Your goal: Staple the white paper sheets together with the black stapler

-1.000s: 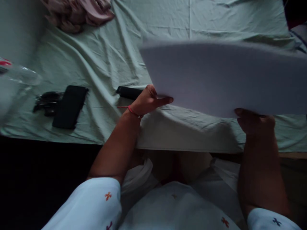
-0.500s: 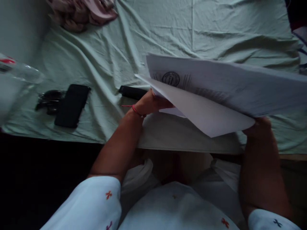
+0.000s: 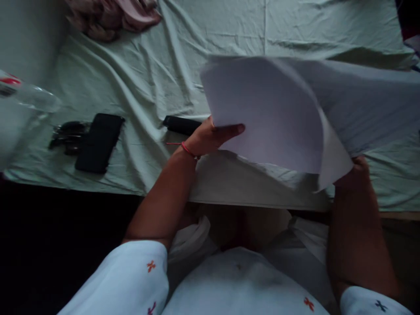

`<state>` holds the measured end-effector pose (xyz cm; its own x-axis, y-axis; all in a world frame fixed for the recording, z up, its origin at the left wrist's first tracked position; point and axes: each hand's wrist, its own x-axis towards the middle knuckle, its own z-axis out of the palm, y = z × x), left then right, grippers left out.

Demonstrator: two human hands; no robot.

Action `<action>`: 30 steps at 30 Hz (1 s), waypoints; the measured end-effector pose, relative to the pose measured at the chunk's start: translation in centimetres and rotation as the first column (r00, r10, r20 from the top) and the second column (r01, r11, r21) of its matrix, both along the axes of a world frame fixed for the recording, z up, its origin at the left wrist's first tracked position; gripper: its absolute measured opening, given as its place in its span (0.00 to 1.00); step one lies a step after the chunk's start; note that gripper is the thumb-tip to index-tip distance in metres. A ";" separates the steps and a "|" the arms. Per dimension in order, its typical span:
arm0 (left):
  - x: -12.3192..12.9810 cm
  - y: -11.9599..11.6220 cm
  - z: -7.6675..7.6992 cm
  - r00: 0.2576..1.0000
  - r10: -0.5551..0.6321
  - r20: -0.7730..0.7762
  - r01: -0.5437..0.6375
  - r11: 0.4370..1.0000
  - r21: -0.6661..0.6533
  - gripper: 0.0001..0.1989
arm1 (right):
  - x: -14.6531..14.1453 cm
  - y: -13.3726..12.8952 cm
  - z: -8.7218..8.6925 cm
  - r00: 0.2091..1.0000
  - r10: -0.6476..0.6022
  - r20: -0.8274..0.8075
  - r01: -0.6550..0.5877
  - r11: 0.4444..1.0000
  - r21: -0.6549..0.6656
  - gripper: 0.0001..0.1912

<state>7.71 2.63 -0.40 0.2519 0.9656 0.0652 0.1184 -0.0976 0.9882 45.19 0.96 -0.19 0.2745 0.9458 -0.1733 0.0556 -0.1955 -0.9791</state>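
A sheaf of white paper sheets [image 3: 262, 113] spans the space between my two hands, raised over the bed-like surface. My left hand [image 3: 218, 135] grips its left edge, thumb lying on top of the blank page and fingers hidden below. At the lower right, my right hand [image 3: 356, 170] is closed on the sheets near a curled corner, its fingers mostly covered by paper. One sheet bends over in the middle, and the pages on the right show faint print. Just beyond my left wrist lies a black elongated object [image 3: 182, 125], partly covered by that hand.
A black phone [image 3: 100, 143] lies at the left beside a dark shiny bundle [image 3: 68, 138], its kind unclear. Further left is a clear plastic bottle [image 3: 36, 98]. Crumpled pink cloth [image 3: 114, 17] sits at the back left on the wrinkled pale green sheet [image 3: 141, 78].
The curled page has swung over toward the right, and the stamped page is now covered by a blank one. My left thumb now shows on top. Both hands stay nearly in place.
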 end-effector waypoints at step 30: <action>1.2 -0.1 -0.2 0.976 0.028 0.217 -0.016 0.998 -0.060 0.35 | -3.6 0.2 2.7 0.969 -0.216 -0.121 0.209 0.975 -0.068 0.26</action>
